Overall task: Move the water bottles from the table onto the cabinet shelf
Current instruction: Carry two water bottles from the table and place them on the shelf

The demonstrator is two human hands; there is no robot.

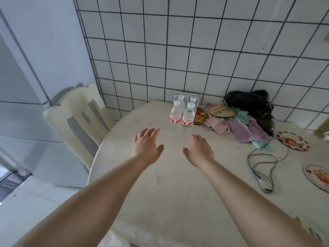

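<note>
Fingers (151, 132) spread — water bottles (181, 118) just beyond.

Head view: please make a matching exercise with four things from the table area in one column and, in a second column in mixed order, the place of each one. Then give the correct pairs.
Column 1
1. water bottles
2. black plastic bag
3. grey cable
4. cream chair

Column 2
A. loose on the table, right of the right hand
B. off the table, at its left edge
C. against the tiled wall, behind the pile of cloths
D. upright in a group, just beyond both open hands

Pairs: 1-D, 2-C, 3-A, 4-B
</note>
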